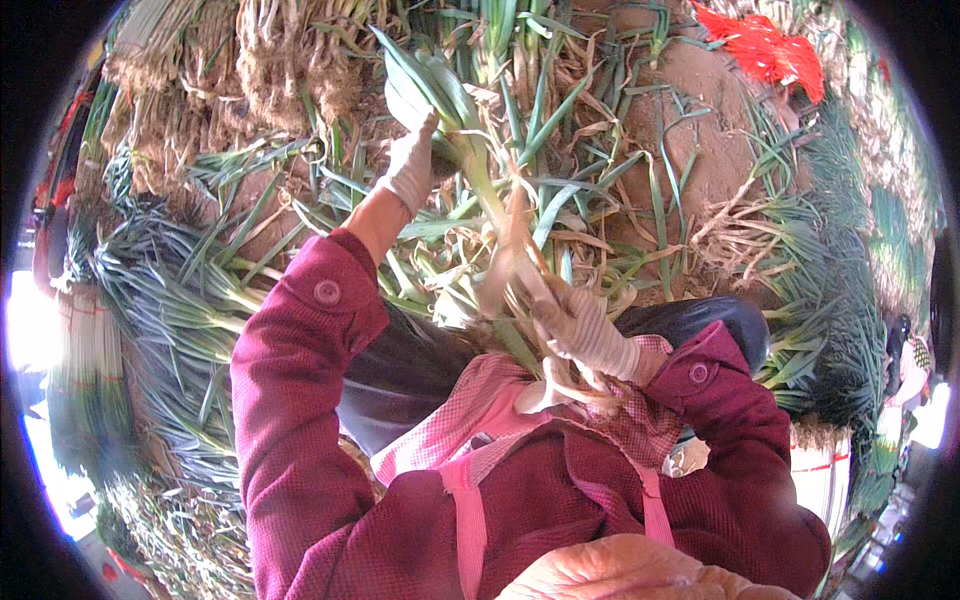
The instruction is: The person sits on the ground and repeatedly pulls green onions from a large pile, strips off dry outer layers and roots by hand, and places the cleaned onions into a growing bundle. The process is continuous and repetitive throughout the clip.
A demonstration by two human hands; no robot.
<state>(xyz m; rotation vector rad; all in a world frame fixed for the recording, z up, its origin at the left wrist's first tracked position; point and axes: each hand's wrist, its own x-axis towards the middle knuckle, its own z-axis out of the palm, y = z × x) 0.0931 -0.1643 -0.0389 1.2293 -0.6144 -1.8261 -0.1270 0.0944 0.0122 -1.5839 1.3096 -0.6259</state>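
My left hand (412, 161), in a pale glove, grips the green leaves of a large green onion or leek (475, 161) well out in front of me. The stalk slants down towards my lap, with dry outer leaves hanging loose and somewhat blurred from it. My right hand (581, 326), gloved too, is closed around the pale lower part near my knees. Whitish stem ends and roots stick out just below it, over the pink checked apron (457, 427). Peeled leaves and husks (457, 277) lie on the ground between my hands and beyond them.
Rows of leafy green onions lie at left (165, 277) and right (832, 300). Root-ended bundles (285, 60) stand at the upper left. Red ties (772, 56) lie at the upper right. A tied bundle (86, 360) stands at far left. A person (911, 367) is partly visible at far right.
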